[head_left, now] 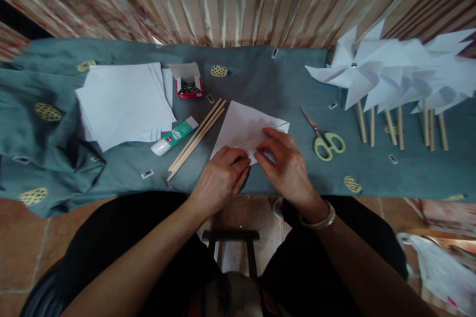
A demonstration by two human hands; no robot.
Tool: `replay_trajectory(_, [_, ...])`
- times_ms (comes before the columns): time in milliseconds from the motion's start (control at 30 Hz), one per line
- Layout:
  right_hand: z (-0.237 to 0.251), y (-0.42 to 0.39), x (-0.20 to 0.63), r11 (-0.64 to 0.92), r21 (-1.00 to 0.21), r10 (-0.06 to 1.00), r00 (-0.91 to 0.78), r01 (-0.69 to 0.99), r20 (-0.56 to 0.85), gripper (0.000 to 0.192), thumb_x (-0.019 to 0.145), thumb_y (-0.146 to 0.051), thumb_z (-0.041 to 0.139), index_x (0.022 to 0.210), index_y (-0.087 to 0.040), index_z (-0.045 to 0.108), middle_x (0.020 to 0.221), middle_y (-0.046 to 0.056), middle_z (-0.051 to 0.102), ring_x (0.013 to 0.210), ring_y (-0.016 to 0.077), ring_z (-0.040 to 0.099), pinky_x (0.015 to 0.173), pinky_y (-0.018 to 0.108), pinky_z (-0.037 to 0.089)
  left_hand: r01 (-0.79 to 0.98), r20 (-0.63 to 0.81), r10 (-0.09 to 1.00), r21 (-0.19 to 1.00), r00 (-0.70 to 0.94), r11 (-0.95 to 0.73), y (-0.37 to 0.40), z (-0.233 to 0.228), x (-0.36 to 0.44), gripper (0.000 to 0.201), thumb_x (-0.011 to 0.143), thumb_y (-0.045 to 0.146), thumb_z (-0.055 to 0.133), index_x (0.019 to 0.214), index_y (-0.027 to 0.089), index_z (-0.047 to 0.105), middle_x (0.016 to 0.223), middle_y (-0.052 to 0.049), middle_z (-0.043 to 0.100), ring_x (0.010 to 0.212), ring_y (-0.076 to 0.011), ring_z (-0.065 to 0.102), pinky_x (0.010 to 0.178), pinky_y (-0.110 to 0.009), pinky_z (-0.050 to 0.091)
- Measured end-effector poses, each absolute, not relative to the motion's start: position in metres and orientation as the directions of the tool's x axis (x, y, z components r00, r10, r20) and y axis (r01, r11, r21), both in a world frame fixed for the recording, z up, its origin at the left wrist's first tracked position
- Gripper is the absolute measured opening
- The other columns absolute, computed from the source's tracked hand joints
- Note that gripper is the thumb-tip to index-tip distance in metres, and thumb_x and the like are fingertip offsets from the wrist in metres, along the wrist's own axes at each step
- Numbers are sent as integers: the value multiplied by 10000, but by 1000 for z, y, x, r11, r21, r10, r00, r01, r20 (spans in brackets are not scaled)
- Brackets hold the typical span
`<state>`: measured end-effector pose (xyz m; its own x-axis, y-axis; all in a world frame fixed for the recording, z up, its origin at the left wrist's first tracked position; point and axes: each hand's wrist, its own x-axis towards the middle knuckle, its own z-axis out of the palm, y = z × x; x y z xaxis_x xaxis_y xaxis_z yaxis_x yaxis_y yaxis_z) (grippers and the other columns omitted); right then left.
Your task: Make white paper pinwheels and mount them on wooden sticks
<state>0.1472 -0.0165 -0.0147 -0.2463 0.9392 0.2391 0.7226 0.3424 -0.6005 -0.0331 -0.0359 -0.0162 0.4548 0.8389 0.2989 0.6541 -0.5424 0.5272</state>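
A folded white paper sheet (243, 126) lies on the grey-green cloth (260, 79) in front of me. My left hand (220, 178) pinches its near edge with the fingers curled. My right hand (284, 161), a bangle on its wrist, presses fingertips onto the same near edge and the fold line. Both hands touch the paper close together at its lower corner.
Wooden sticks (197, 136) and a glue tube (174, 135) lie left of the paper, a stack of white sheets (124, 101) and a red box of pins (189, 86) beyond. Green-handled scissors (324, 138) lie right; several finished paper pinwheels (390, 77) on sticks far right.
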Motion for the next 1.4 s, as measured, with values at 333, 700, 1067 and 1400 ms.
replay_trajectory(333, [-16, -19, 144, 460, -526, 888, -385, 715, 252, 286, 926, -165, 442, 1123, -274, 618, 1416, 63, 499, 1345, 292, 427, 1119, 510, 419, 668, 262, 841, 516, 473, -536, -36, -14, -33, 186, 928, 165, 539, 996, 111, 703, 988, -106, 676, 931, -220, 616, 817, -362, 573])
replay_trajectory(700, [-23, -14, 134, 443, -451, 896, -384, 775, 221, 309, 902, -102, 392, 1102, -188, 611, 1445, 122, 484, 1372, 273, 385, 1139, 481, 394, 681, 232, 847, 511, 479, -525, -36, -13, -32, 179, 925, 159, 538, 991, 116, 699, 997, -106, 672, 944, -230, 599, 841, -383, 572])
replay_trajectory(1067, [-29, -18, 130, 464, -403, 884, -379, 789, 275, 332, 892, -60, 393, 1113, -195, 599, 1427, 111, 518, 1359, 266, 419, 1096, 486, 433, 700, 210, 849, 489, 484, -520, -35, -13, -31, 166, 910, 144, 548, 947, 130, 709, 990, -104, 674, 950, -235, 600, 849, -391, 571])
replay_trajectory(1400, [-27, -29, 133, 496, -426, 867, -403, 757, 294, 343, 912, -86, 418, 1189, -184, 595, 1461, 135, 495, 1421, 279, 369, 1101, 485, 425, 711, 192, 848, 472, 494, -521, -35, -11, -31, 151, 885, 126, 577, 959, 134, 708, 996, -98, 675, 955, -236, 609, 853, -397, 576])
